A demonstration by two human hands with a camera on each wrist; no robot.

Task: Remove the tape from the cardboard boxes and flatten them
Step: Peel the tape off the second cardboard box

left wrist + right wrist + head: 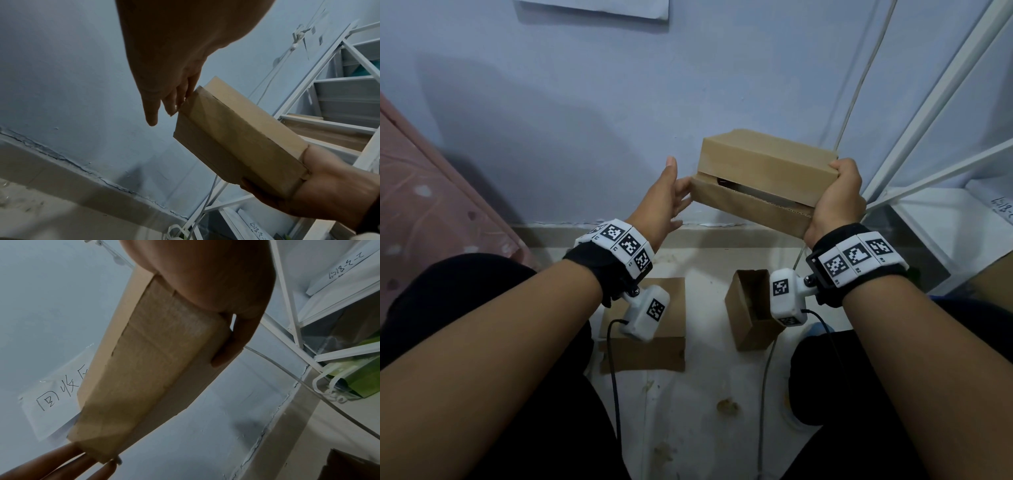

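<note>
A brown cardboard box (763, 178) hangs in the air in front of the blue wall, long side across. My right hand (837, 202) grips its right end, thumb on top and fingers underneath; the right wrist view shows those fingers (228, 345) curled round the box (148, 363). My left hand (671, 198) is open at the left end, straight fingers (176, 99) touching the box's (236, 138) corner. Clear tape runs along the box's underside. A dark slit shows between two flaps on the side facing me.
On the white floor below lie a flat closed cardboard box (671, 329) and a small open-topped box (750, 308). A white metal shelf frame (928, 137) stands at the right, a pink patterned cloth (431, 205) at the left. My black-clad knees flank the floor space.
</note>
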